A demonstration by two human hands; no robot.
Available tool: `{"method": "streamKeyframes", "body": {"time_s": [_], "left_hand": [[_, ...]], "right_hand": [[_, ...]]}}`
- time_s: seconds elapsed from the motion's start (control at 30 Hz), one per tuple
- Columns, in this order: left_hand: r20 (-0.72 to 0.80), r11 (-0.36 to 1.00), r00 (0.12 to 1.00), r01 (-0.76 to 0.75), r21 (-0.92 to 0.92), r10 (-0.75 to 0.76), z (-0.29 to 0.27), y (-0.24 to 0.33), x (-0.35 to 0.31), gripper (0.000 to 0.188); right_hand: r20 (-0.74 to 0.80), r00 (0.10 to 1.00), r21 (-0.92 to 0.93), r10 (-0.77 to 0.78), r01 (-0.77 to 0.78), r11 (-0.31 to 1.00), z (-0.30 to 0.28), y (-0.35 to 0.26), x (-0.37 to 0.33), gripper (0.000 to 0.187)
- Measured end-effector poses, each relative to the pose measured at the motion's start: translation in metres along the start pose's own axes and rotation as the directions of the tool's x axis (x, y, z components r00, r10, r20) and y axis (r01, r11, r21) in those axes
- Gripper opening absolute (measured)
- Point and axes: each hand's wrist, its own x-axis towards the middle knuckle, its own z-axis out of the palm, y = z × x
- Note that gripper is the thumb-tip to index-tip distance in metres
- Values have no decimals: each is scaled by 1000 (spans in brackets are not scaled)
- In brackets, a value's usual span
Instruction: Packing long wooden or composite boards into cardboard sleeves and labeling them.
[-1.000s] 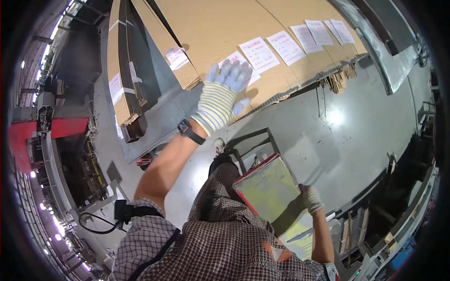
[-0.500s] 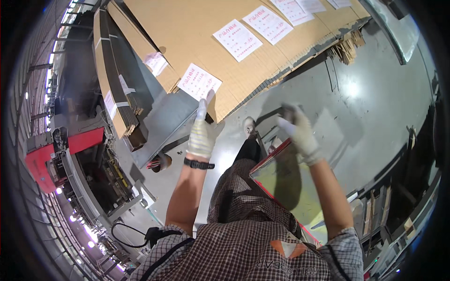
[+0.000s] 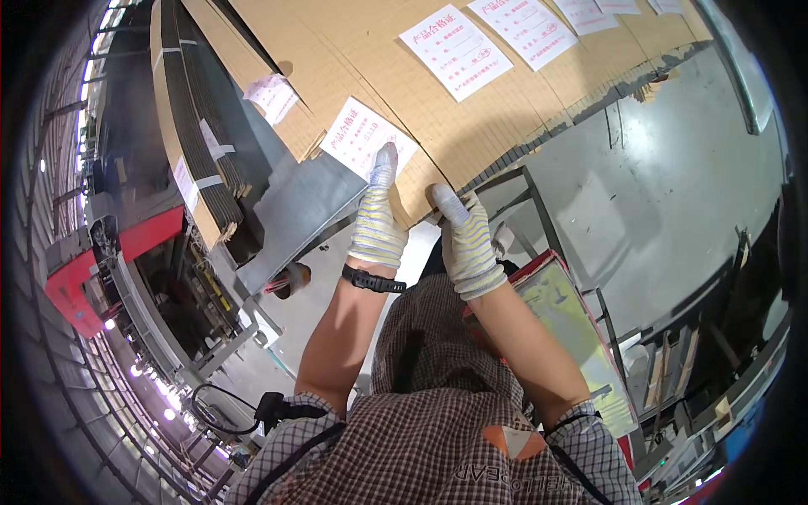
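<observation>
A stack of flat brown cardboard sheets (image 3: 370, 59) lies in front of me, with white labels printed in red on top. My left hand (image 3: 379, 215), in a striped knit glove, grips the near corner. Its thumb presses on the nearest label (image 3: 358, 135), and its fingers are hidden beneath the edge. My right hand (image 3: 471, 248), gloved the same way, is closed at the near edge just to the right, thumb along the top and fingers out of sight underneath.
More labels (image 3: 454, 50) lie along the stack's right side. At the left are strapped cardboard bundles (image 3: 189, 126) on a grey surface (image 3: 295, 206). A red-edged board with a yellowish face (image 3: 572, 320) stands by my right forearm. Red machinery (image 3: 151, 240) is farther left.
My right hand has swung left from over the floor to the cardboard's near edge. My left hand keeps its place at the label, and the cardboard looks closer in the view.
</observation>
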Motion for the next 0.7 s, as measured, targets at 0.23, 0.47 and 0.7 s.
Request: {"method": "streamKeyframes", "body": {"time_s": [0.23,0.47,0.7], "left_hand": [[25,996,998,62,59,-63,-6,-17,-9,79],[62,995,998,-39,89,34,-13,-45,-37,52],[78,1000,997,-15,-8,15,-14,-63,-91,48]], "right_hand": [[-5,998,-90,59,-60,994,-16,-9,-15,47],[83,995,-503,-51,86,860,-50,-60,-41,55],[482,800,-835,357,543,-91,-37,-158,-68,57]]}}
